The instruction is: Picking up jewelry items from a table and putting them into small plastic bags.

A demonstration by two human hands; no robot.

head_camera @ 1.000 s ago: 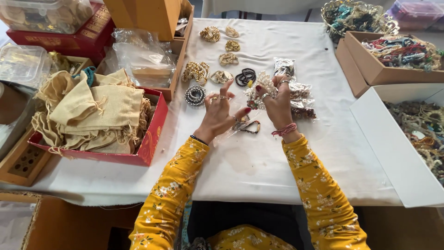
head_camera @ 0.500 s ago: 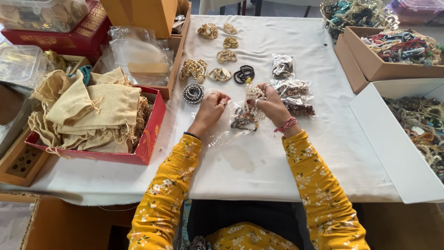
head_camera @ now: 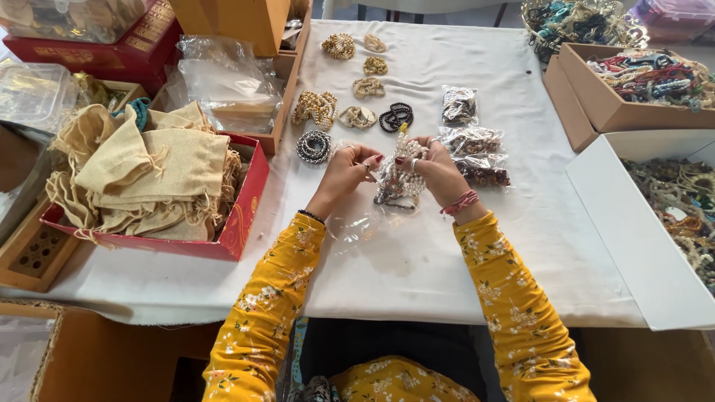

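Your right hand [head_camera: 439,170] pinched pearl bead strands [head_camera: 402,175]; left hand [head_camera: 346,173] pinched clear bag's [head_camera: 357,223] mouth. Likely limp, slippery, tangle-prone; grip bunched.

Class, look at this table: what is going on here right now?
A person in yellow floral sleeves holds a bunch of pale beaded bracelets between the left hand and right hand, above a white tablecloth. Loose bracelets and filled clear bags lie beyond; a red box of cloth pouches sits left.

Red box [head_camera: 238,223] holds cloth pouches [head_camera: 141,171]; bracelets [head_camera: 342,82] laid on white cloth [head_camera: 417,253].
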